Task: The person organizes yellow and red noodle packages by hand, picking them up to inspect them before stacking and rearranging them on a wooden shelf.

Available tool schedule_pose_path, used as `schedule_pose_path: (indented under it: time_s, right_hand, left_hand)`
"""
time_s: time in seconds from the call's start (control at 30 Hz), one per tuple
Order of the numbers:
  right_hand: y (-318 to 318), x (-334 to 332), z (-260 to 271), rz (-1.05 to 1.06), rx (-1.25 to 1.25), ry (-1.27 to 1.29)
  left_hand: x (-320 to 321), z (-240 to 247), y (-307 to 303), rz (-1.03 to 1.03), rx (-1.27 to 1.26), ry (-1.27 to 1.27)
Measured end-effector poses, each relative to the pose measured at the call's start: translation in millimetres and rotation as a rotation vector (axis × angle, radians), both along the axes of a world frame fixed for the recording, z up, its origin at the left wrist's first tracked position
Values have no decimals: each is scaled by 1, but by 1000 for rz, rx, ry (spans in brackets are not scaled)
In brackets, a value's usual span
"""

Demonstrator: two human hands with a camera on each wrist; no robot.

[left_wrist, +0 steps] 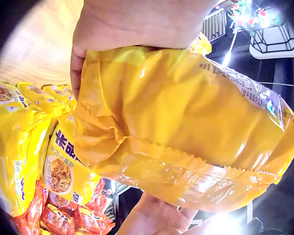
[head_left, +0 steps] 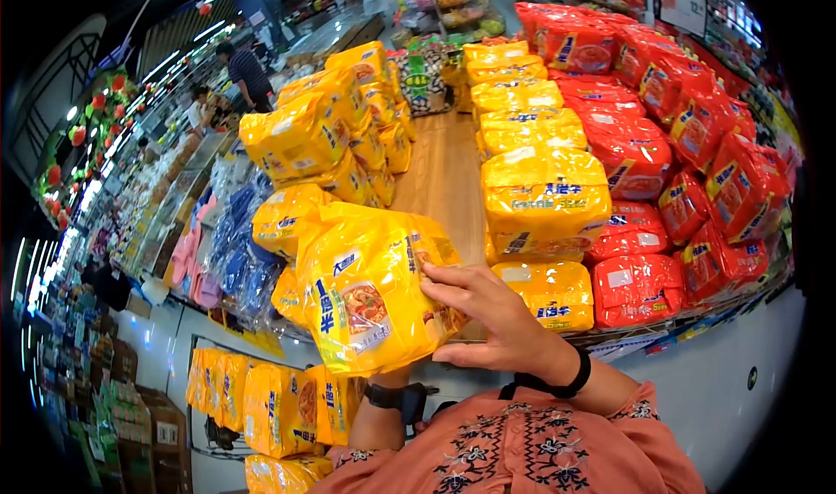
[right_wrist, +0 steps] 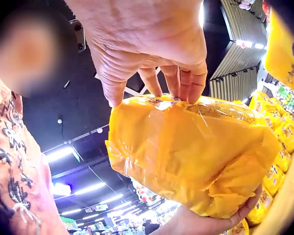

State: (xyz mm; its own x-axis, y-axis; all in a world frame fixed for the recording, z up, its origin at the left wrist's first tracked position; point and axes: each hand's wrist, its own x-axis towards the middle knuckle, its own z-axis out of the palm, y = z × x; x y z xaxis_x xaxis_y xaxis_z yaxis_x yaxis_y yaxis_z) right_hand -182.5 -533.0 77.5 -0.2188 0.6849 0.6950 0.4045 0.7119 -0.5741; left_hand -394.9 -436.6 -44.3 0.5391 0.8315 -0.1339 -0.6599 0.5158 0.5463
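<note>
A yellow noodle pack point(head_left: 374, 285) is held up in front of the chest, its printed bowl picture facing the head camera. My right hand point(head_left: 496, 324) touches its right side, fingers spread along the wrapper. In the right wrist view the right hand point(right_wrist: 152, 54) has its fingertips and thumb on one side of the pack point(right_wrist: 186, 152), and the left hand point(right_wrist: 201, 223) supports the opposite side. The left wrist view has the left hand point(left_wrist: 137, 24) gripping the pack point(left_wrist: 176, 107). In the head view the left hand is hidden behind the pack; only its wrist shows.
Yellow packs point(head_left: 296, 137) are stacked left of a bare wooden strip point(head_left: 435, 163), with another yellow row point(head_left: 544, 185) right of it. Red packs point(head_left: 640, 285) pile at the far right. More yellow packs point(head_left: 279, 407) sit in a wire basket below left. Two people stand in the background.
</note>
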Motion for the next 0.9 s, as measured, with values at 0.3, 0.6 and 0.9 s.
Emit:
schedule_pose_path:
  time_s: [0.3,0.6,0.9]
  right_hand:
    - [2,-15,-15,22,90,-25]
    - [-11,-40,-36,-2,204,-130]
    - [-20,-62,-45,-54,293,-93]
  left_hand:
    - [-2,-14,-9,-6,-26,-59]
    - [-2,-25,-15,-150,-71,-225]
    - [5,-31,-29,-290,-107,-299]
